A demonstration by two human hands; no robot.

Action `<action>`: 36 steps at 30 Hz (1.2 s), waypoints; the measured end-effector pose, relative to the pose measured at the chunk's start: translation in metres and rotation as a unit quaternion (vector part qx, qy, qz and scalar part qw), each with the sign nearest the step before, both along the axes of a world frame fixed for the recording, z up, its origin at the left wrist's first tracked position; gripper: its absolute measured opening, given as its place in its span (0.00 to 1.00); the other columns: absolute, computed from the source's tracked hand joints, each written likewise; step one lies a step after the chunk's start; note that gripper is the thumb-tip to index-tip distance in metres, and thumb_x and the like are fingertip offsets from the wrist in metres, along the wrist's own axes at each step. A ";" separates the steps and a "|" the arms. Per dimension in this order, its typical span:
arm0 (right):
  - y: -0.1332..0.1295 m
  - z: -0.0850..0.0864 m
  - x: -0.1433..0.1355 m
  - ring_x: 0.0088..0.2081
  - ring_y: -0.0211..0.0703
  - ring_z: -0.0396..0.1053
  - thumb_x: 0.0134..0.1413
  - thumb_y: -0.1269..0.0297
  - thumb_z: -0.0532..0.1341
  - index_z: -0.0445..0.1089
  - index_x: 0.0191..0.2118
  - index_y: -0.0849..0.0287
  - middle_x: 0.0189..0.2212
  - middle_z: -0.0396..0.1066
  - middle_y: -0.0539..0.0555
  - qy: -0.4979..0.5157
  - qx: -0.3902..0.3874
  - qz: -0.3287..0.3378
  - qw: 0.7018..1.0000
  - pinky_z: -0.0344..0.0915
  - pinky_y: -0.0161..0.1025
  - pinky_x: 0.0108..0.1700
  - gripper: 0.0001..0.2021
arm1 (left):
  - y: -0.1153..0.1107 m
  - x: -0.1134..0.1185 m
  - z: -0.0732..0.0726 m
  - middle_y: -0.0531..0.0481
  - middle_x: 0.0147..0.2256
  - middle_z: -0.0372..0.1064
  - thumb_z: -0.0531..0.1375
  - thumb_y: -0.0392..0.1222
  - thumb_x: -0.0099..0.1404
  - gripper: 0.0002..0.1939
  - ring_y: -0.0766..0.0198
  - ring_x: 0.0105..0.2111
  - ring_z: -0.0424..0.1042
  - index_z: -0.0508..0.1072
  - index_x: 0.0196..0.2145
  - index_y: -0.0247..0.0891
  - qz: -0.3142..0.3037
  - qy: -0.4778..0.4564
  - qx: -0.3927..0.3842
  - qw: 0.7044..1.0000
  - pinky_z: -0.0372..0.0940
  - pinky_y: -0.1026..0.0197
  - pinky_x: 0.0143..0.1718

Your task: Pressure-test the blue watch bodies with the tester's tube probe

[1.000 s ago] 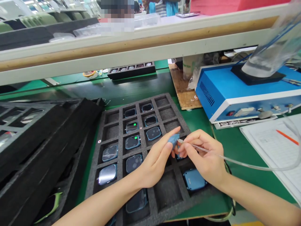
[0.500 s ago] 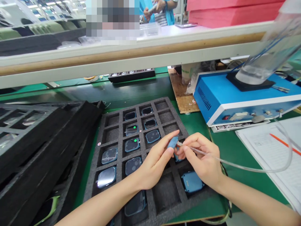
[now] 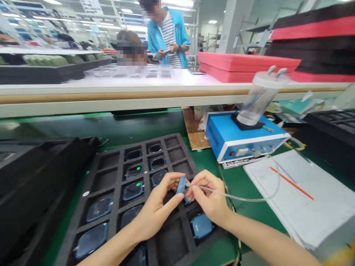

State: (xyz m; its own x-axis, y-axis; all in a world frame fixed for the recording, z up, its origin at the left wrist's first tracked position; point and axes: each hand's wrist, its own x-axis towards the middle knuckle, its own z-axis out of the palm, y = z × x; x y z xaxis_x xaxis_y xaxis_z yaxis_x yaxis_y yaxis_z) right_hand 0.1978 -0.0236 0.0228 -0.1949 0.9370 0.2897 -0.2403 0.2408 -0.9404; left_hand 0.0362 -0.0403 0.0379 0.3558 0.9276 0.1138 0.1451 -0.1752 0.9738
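Blue casing (image 3: 181, 184) is being pinched edge-on by the left hand (image 3: 156, 207), just above the black foam tray (image 3: 111, 173), while the right hand (image 3: 210, 197) is gripping a thin clear tube (image 3: 241, 199) and pressing its tip against the casing's side. The step looks like probing or testing one unit through the tube, which is trailing toward the blue machine (image 3: 238, 138). Keeping the tip seated is probably calling for a steady, light grip. Similar units are sitting in neighbouring tray cells.
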 end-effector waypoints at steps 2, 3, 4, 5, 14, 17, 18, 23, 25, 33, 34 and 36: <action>0.002 0.000 -0.001 0.19 0.37 0.69 0.49 0.72 0.58 0.62 0.29 0.60 0.19 0.71 0.50 0.009 0.004 0.001 1.000 0.67 0.33 0.24 0.02 | 0.001 -0.002 -0.001 0.49 0.47 0.63 0.52 0.45 0.67 0.14 0.62 0.46 0.64 0.58 0.49 0.45 0.001 0.007 -0.005 1.000 0.57 0.62 0.48; 0.002 0.000 -0.002 0.19 0.37 0.68 0.49 0.72 0.58 0.62 0.29 0.60 0.19 0.71 0.50 0.011 0.005 0.001 1.000 0.67 0.33 0.23 0.02 | 0.002 -0.002 -0.002 0.50 0.47 0.63 0.52 0.45 0.66 0.14 0.62 0.46 0.63 0.58 0.50 0.46 0.001 0.011 -0.009 1.000 0.57 0.62 0.48; 0.003 0.001 -0.002 0.18 0.36 0.68 0.48 0.72 0.58 0.62 0.29 0.60 0.19 0.71 0.50 0.012 0.005 0.001 1.000 0.66 0.32 0.23 0.02 | 0.002 -0.003 -0.003 0.50 0.48 0.63 0.52 0.45 0.66 0.14 0.61 0.46 0.63 0.58 0.50 0.46 0.003 0.016 -0.011 1.000 0.58 0.62 0.48; 0.003 0.001 -0.002 0.18 0.36 0.67 0.47 0.72 0.58 0.62 0.29 0.60 0.18 0.70 0.50 0.010 0.005 0.001 1.000 0.66 0.32 0.22 0.03 | 0.003 -0.003 -0.004 0.50 0.48 0.63 0.52 0.46 0.66 0.15 0.61 0.47 0.63 0.58 0.50 0.46 0.006 0.021 -0.013 1.000 0.58 0.62 0.48; 0.002 0.006 -0.002 0.18 0.36 0.67 0.46 0.69 0.59 0.62 0.28 0.59 0.18 0.70 0.50 -0.002 -0.001 -0.001 1.000 0.66 0.33 0.22 0.04 | 0.003 -0.004 -0.005 0.50 0.48 0.63 0.52 0.47 0.66 0.14 0.60 0.47 0.64 0.59 0.49 0.47 0.020 0.038 -0.006 0.999 0.59 0.62 0.49; 0.003 0.005 -0.002 0.18 0.36 0.67 0.46 0.70 0.58 0.62 0.28 0.59 0.18 0.70 0.50 0.002 -0.004 0.000 1.000 0.65 0.33 0.22 0.03 | 0.003 -0.004 -0.004 0.50 0.48 0.63 0.52 0.47 0.66 0.14 0.60 0.47 0.64 0.59 0.49 0.46 0.019 0.043 -0.007 0.999 0.58 0.61 0.49; 0.003 0.005 -0.002 0.18 0.36 0.67 0.46 0.71 0.58 0.62 0.28 0.59 0.18 0.70 0.50 0.003 -0.004 0.001 1.000 0.65 0.33 0.22 0.03 | 0.003 -0.004 -0.004 0.49 0.48 0.63 0.52 0.47 0.66 0.15 0.60 0.47 0.63 0.59 0.49 0.46 0.019 0.045 -0.008 0.999 0.58 0.61 0.49; 0.002 0.004 -0.002 0.18 0.36 0.67 0.46 0.72 0.58 0.62 0.28 0.60 0.18 0.70 0.50 0.005 -0.004 0.003 1.000 0.65 0.33 0.22 0.02 | 0.003 -0.004 -0.003 0.49 0.49 0.63 0.52 0.47 0.66 0.14 0.60 0.48 0.63 0.59 0.49 0.46 0.016 0.042 -0.008 0.999 0.59 0.61 0.49; 0.002 0.004 -0.003 0.18 0.36 0.67 0.46 0.72 0.58 0.62 0.28 0.60 0.18 0.70 0.50 0.007 -0.005 0.004 1.000 0.65 0.33 0.22 0.02 | 0.004 -0.003 -0.003 0.49 0.49 0.63 0.52 0.46 0.66 0.14 0.60 0.48 0.63 0.59 0.49 0.46 0.014 0.039 -0.009 0.999 0.59 0.61 0.49; 0.003 0.002 -0.003 0.19 0.36 0.67 0.47 0.72 0.58 0.62 0.29 0.60 0.18 0.70 0.50 0.008 -0.004 0.000 1.000 0.66 0.33 0.23 0.03 | 0.003 -0.001 0.000 0.47 0.47 0.64 0.53 0.44 0.65 0.14 0.60 0.45 0.65 0.60 0.49 0.43 0.017 0.011 -0.016 1.000 0.59 0.60 0.48; 0.002 0.001 -0.003 0.19 0.36 0.67 0.47 0.72 0.58 0.62 0.29 0.60 0.18 0.70 0.50 0.006 -0.001 -0.002 1.000 0.66 0.33 0.23 0.03 | 0.003 -0.001 0.000 0.47 0.47 0.64 0.53 0.44 0.65 0.14 0.59 0.45 0.66 0.60 0.49 0.43 0.016 0.005 -0.014 1.000 0.60 0.59 0.48; 0.001 0.001 -0.002 0.19 0.36 0.68 0.48 0.71 0.58 0.62 0.29 0.60 0.18 0.70 0.50 0.000 0.003 -0.005 1.000 0.66 0.33 0.23 0.02 | 0.002 0.000 0.002 0.46 0.47 0.65 0.54 0.44 0.65 0.14 0.58 0.44 0.66 0.61 0.48 0.41 0.017 -0.004 -0.013 1.000 0.60 0.58 0.47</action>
